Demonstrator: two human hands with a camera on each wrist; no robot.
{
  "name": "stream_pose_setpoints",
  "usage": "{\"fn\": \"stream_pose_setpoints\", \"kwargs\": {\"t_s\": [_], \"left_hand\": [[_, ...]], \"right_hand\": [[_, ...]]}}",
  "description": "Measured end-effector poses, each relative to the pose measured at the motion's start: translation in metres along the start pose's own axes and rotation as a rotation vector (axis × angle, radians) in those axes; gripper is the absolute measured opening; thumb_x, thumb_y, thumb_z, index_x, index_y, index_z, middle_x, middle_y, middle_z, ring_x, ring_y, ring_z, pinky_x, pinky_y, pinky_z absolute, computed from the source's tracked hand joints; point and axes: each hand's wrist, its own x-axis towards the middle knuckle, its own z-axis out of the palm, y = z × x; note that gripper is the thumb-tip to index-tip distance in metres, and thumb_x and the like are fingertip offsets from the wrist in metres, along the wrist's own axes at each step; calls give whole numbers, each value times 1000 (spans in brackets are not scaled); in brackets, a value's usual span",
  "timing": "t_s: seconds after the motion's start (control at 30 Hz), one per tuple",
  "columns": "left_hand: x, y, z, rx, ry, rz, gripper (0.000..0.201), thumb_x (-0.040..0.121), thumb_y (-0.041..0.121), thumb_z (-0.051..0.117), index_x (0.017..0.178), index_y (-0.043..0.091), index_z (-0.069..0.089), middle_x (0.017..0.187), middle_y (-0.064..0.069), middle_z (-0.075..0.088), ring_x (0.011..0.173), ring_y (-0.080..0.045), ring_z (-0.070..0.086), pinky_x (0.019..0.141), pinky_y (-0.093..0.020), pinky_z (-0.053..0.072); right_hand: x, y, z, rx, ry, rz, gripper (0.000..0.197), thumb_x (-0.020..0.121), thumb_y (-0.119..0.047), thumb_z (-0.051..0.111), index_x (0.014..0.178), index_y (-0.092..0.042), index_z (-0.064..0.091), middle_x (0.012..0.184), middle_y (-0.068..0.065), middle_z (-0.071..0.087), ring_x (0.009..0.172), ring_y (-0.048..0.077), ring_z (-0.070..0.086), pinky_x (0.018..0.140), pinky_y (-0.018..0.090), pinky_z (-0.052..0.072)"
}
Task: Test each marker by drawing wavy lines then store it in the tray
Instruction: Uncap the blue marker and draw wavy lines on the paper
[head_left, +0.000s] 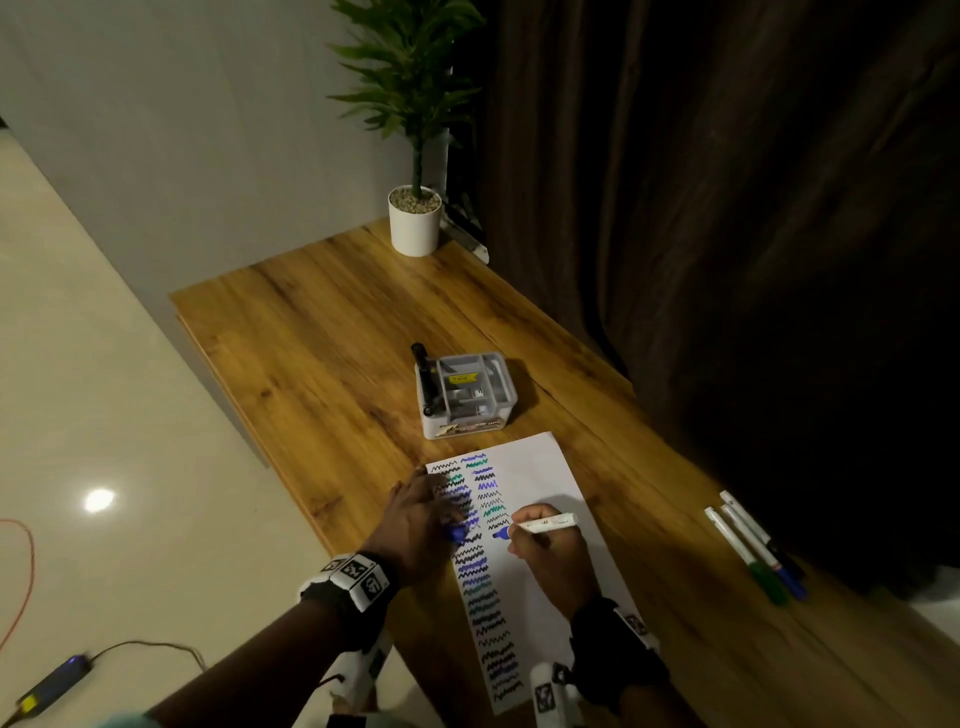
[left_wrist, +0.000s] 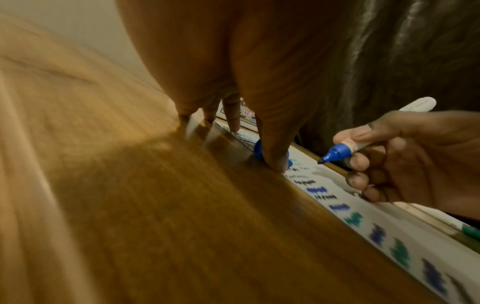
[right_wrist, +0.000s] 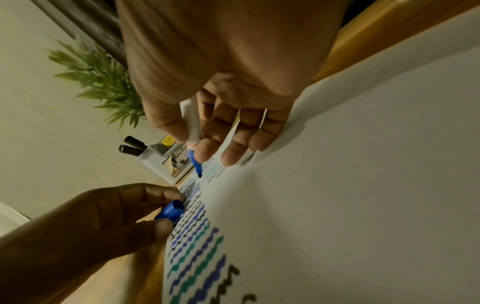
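My right hand grips an uncapped blue marker with a white barrel, its tip just above the white paper. The paper carries two columns of black, blue and green wavy lines. My left hand rests on the paper's left edge and pinches the blue cap between thumb and fingers. The grey tray stands beyond the paper with black markers in its left slot.
Three capped markers, green, blue and black, lie on the wooden table at the right. A potted plant stands at the far corner. A dark curtain hangs along the right side. Cables lie on the floor at the left.
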Motion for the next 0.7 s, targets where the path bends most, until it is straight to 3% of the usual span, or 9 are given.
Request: {"fn": "stream_pose_setpoints", "kwargs": {"t_s": [0.17, 0.7], "left_hand": [[2, -2, 4, 29, -26, -31, 46, 85, 60, 60, 126, 40, 57, 141, -1, 51, 140, -31, 39, 102, -61, 43], [2, -8, 11, -3, 8, -19, 45, 81, 59, 65, 121, 38, 62, 139, 0, 54, 139, -29, 41, 102, -59, 43]], "right_hand": [[3, 4, 1, -182, 3, -102, 8, 84, -13, 73, 82, -20, 69, 80, -6, 73, 80, 10, 70, 74, 31, 61], [2, 24, 2, -210, -15, -193, 10, 84, -19, 76, 87, -26, 69, 86, -10, 74, 87, 7, 71, 77, 32, 62]]}}
